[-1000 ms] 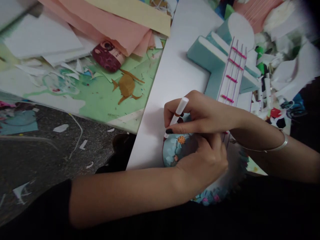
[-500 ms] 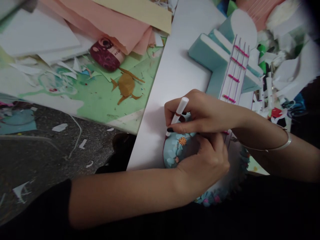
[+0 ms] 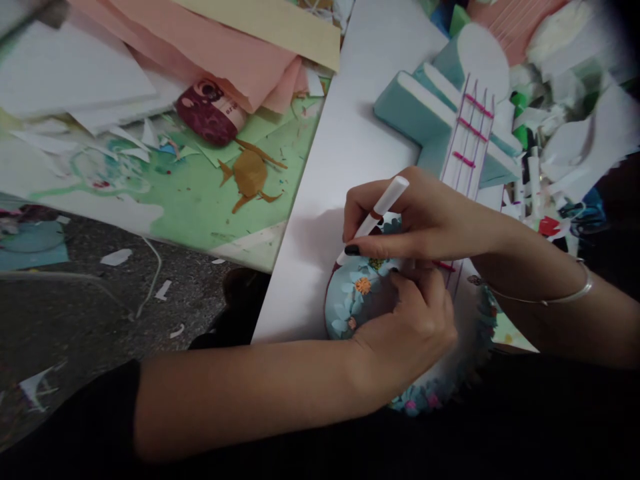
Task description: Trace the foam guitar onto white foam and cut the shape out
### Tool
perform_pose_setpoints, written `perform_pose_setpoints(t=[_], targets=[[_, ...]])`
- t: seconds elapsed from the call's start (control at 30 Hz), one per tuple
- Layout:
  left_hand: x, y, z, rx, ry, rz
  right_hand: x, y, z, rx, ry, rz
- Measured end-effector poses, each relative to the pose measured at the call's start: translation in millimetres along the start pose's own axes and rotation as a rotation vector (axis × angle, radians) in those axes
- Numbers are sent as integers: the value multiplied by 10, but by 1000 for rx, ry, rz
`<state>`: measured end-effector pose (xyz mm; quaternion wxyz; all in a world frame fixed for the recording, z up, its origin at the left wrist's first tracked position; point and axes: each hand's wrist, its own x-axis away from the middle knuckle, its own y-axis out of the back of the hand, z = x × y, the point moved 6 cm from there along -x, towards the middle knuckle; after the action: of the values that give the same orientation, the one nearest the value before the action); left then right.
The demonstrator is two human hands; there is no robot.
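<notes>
A craft guitar [image 3: 430,120], pale blue at the sides with a white front, lies slantwise with its body toward me. Purple lines and pink bars mark its neck; blue paper flowers [image 3: 363,287] trim the body. My right hand [image 3: 420,217] is closed around a white marker [image 3: 390,199], tilted, its tip at the body's left edge, where a dark red line runs. Just below, my left hand [image 3: 417,317] rests with curled fingers on the guitar body, steadying it; its fingertips are partly hidden under my right hand.
A white board [image 3: 320,193] lies under the guitar. On the green-stained table [image 3: 195,213] at left are pink paper [image 3: 225,47], a maroon case [image 3: 213,117], a brown paper cutout [image 3: 249,172] and scraps. Crumpled paper [image 3: 575,140] and pens heap at right. Paper bits litter the floor [image 3: 115,313].
My right hand has shifted slightly right and up along the body's edge, and the marker leans further over to the right. My left hand stays almost in place.
</notes>
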<state>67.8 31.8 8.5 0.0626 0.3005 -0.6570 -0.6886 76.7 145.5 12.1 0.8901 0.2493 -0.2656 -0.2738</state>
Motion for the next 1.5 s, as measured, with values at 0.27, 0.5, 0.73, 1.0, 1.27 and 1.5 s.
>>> perform_pose_setpoints(t=[0.27, 0.5, 0.73, 1.0, 1.27, 1.5], targets=[[16, 28, 15, 14, 24, -71, -65, -198, 93, 2, 101, 145], [17, 1, -6, 36, -9, -27, -37, -177, 74, 17, 122, 123], [15, 19, 12, -43, 5, -55, 21, -81, 2, 31, 29, 62], [14, 25, 3, -79, 24, -30, 150, -36, 7, -78, 51, -79], [16, -1, -34, -19, 36, -41, 89, -184, 174, -99, 110, 42], [36, -11, -50, 60, 10, -40, 55, -264, 217, 26, 145, 137]])
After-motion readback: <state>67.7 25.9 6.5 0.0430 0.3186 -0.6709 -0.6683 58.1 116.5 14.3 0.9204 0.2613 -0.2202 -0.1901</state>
